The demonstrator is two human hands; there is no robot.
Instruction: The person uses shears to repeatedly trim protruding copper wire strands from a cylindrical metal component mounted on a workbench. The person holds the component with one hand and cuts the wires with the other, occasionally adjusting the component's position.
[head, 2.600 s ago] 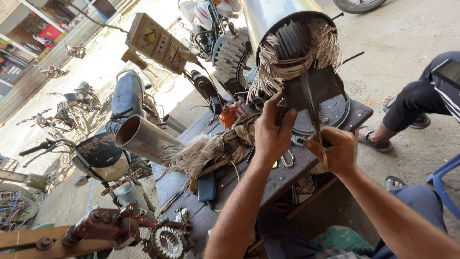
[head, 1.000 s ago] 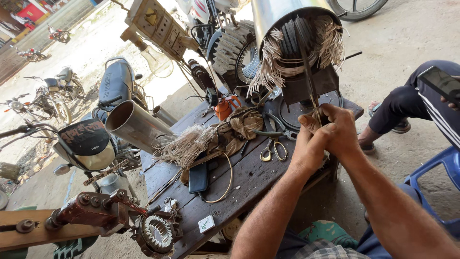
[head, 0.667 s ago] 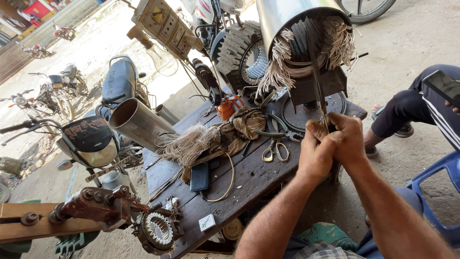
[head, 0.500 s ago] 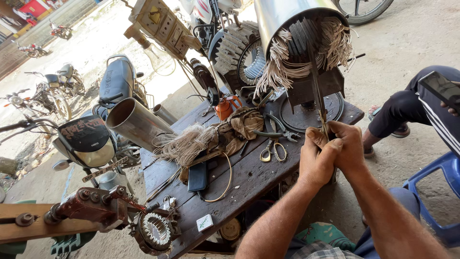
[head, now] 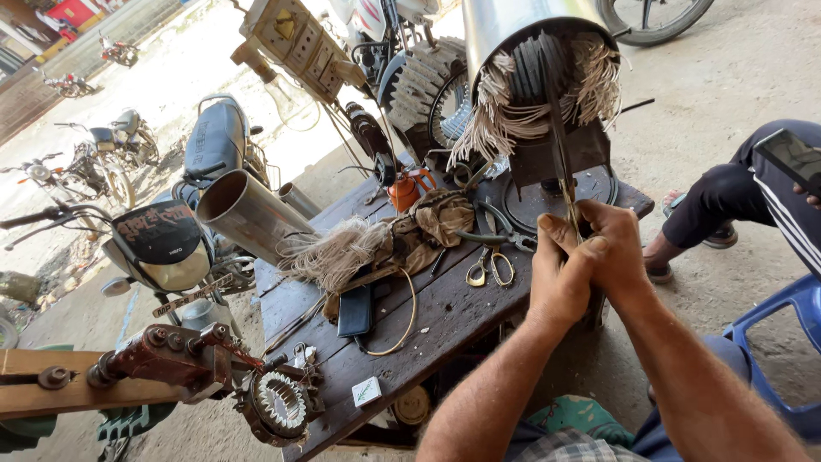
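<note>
Both my hands are clasped together over the near right edge of a dark wooden workbench [head: 445,312]. My left hand [head: 560,269] and my right hand [head: 617,248] grip the near end of a long thin metal strip [head: 558,137]. The strip runs up into a steel motor stator [head: 534,34] that stands tilted on the bench, with pale sleeved wire ends [head: 487,128] fanning out of its open mouth. Which hand holds the strip more firmly is hidden by the overlapping fingers.
Scissors with yellow handles [head: 487,265], a rag bundle [head: 428,227], a steel tube [head: 244,214], a dark phone [head: 355,310] and a small toothed stator [head: 278,406] lie on the bench. Motorbikes [head: 184,197] stand at the left. Another person's leg [head: 744,201] and a blue chair [head: 791,342] are at right.
My left hand has come off the stator's wires and joined my right hand on the strip. Both hands have drawn back toward me, and the view has shifted slightly.
</note>
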